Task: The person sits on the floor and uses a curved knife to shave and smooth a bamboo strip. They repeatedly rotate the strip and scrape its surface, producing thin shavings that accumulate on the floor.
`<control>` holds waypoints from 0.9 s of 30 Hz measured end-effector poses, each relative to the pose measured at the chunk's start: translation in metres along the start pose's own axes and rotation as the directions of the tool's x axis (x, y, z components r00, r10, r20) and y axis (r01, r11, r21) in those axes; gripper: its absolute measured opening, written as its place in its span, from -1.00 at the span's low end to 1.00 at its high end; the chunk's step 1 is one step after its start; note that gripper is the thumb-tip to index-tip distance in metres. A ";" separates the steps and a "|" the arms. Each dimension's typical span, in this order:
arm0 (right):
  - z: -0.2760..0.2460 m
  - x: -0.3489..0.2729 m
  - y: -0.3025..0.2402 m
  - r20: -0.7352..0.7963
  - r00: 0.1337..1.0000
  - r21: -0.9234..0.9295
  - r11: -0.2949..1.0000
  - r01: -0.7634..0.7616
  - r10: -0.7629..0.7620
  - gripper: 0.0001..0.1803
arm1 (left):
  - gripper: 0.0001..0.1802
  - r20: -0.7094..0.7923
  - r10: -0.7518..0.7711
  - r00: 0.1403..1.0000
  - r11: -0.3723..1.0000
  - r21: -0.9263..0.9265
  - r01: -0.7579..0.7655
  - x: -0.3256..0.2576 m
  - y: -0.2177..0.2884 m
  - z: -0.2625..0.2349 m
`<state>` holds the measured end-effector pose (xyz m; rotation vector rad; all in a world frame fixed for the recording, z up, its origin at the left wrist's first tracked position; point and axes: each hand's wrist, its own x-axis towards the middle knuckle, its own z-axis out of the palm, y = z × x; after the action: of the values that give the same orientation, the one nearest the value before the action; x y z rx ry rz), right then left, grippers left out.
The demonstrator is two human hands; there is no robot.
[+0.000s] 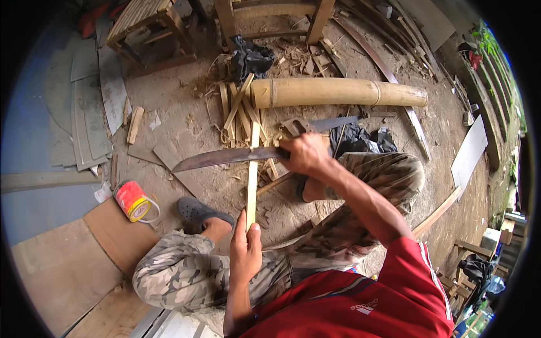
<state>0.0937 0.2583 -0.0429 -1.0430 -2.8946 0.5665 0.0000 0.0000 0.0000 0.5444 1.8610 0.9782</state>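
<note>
My left hand [246, 248] is closed around the lower end of a pale bamboo strip [252, 188], which points away from me. In my right hand [307, 153] is the handle of a machete, gripped in a fist. The long dark machete blade [217, 159] reaches left and lies across the strip's upper part, touching it. Beyond the strip, a thick bamboo pole [338, 93] rests on the ground. Several split bamboo pieces [239, 115] lie by the pole's left end. A handsaw [321, 125] lies just beyond my right hand, its handle partly hidden by that hand.
A red and yellow can [132, 201] with a handle lies at the left, near my shoe [204, 215]. Black plastic [363, 138] is bunched beside my right knee. Wooden stools [149, 31] stand at the back. Boards [470, 152] and shavings litter the dirt floor.
</note>
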 end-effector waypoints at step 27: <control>-0.015 -0.014 0.000 -0.098 0.948 0.539 0.817 -0.205 0.303 -0.71 | -0.69 0.138 0.004 0.990 0.606 -0.788 0.108 0.017 -0.008 -0.005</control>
<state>0.1064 0.2549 -0.0269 -1.3026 -2.2439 1.1274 -0.0117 0.0052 -0.0143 -0.0122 1.1210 1.5569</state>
